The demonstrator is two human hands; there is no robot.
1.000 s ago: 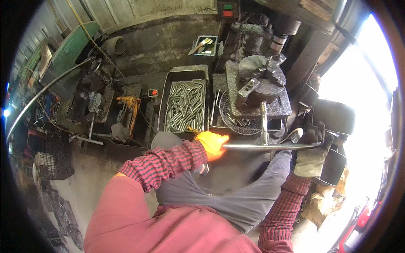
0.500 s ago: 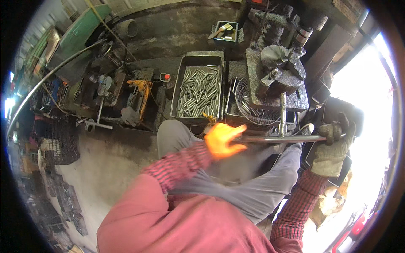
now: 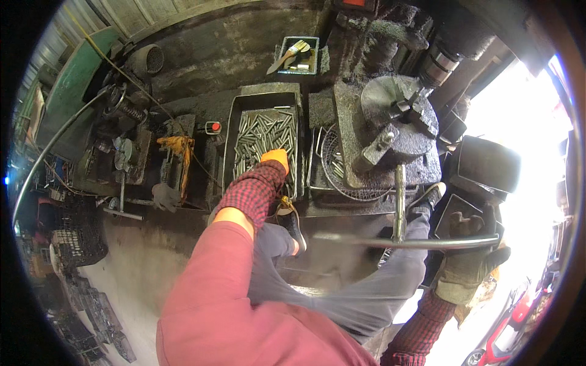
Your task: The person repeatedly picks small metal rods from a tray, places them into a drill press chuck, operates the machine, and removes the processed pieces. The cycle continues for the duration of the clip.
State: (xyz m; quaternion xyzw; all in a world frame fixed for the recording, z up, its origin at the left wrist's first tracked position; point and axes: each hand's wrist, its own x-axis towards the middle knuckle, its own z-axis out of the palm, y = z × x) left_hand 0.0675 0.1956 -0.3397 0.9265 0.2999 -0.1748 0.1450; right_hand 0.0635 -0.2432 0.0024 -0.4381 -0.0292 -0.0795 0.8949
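Note:
My left hand [image 3: 276, 160], in an orange glove, reaches into a deep metal tray [image 3: 229, 146] of short steel pins [image 3: 265, 131]. Its fingertips are down among the pins, so I cannot see what they hold. At the right, my right hand [image 3: 467, 256] wears a grey-and-cream work glove. Its fingers are spread behind the end of a long metal bar handle [image 3: 439, 244], with the palm at or close to the bar. The bar lies crosswise at the end of a rod [image 3: 400, 201] that comes from the drill-press fixture with a round chuck [image 3: 390, 100].
Beneath the fixture sits a round wire basket [image 3: 332, 161] with some pins. A small tray with a brush [image 3: 290, 56] stands at the back. Left of the pins are a red button [image 3: 215, 127] and a second machine [image 3: 124, 155]. Dark bins [image 3: 488, 163] stand at right.
My left hand has gone from beside the bar's left end forward into the pin tray. The right hand has lowered and its fingers have opened out; the bar now sits lower in the view.

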